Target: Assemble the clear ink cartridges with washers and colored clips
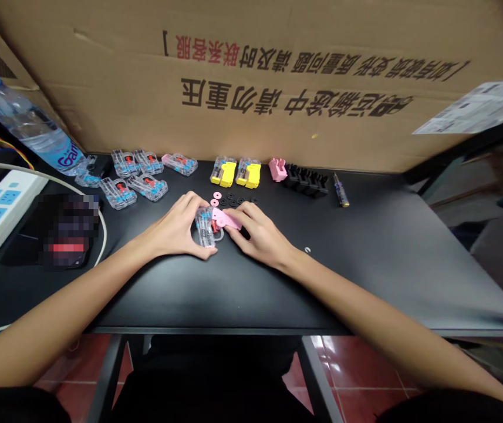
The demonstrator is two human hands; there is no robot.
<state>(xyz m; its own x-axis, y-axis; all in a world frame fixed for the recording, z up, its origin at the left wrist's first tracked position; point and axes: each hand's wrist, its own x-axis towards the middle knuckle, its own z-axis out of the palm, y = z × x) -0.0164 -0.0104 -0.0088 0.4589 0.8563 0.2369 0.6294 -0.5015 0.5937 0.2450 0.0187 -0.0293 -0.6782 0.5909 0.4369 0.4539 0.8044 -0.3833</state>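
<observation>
A: How are your hands set, and where is the piece?

B: Your left hand [184,230] cups the transparent housing [205,229], thumb at its near end, fingers at the far one. Your right hand [260,235] pinches the pink part [229,220] against its right side. Both pieces sit between your hands over the tabletop [251,294]; you can't tell from here whether they are joined.

A: How will it handle under your fingers?

B: Likely light and stiff, perhaps slick and a little brittle. You'd do best holding the housing by its ends and the pink part by its body, sparing the thin pale loop [220,236] beside them, which looks bendy.

A: What about edges and room?

B: Nearest you is the table's front edge [233,331], with a good stretch of tabletop before your hands. To your right there's room too, but mind the small white clip [307,250]. Just beyond your fingers, pink rings [217,195] and black rings [235,201] could scatter. Farther back, yellow-sided units [229,174] stand near the cardboard [277,135], which walls off your reach.
</observation>
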